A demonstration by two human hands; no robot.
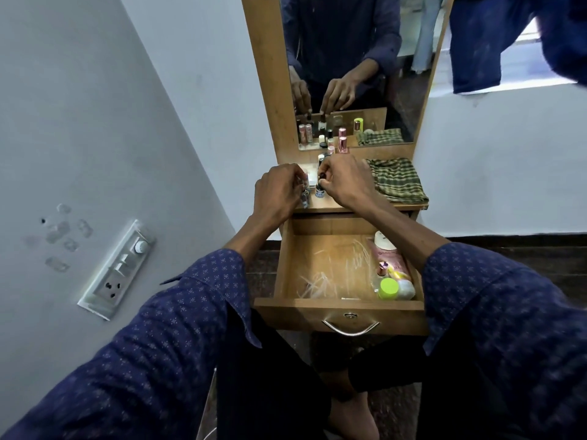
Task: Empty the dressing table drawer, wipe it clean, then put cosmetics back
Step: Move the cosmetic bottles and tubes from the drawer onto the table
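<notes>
The drawer (340, 304) of the dressing desk (330, 204) stands pulled fully out, its metal handle (350, 328) facing the person. Most of its wooden floor is bare and marked with pale scratches or streaks. Cosmetics lie grouped along its right side: a pink tube (389, 254) with a white cap, a small bottle with a rose-coloured cap (383, 267), and a container with a lime-green lid (388, 288) at the front right corner, the items touching one another. Above the drawer, on the desk top, both hands work over a cluster of small bottles. The left hand (279, 192) has its fingers curled round a small clear bottle (305, 198) at the left edge of the top. The right hand (344, 182) pinches the dark cap of a small bottle (320, 191) standing upright just beside it. Further bottles, some pink-capped (342, 144), stand behind against the mirror (349, 68). A folded green checked cloth (395, 181) rests on the right part of the desk top, apart from the hands. A switch panel (119, 269) is fixed to the left wall.
</notes>
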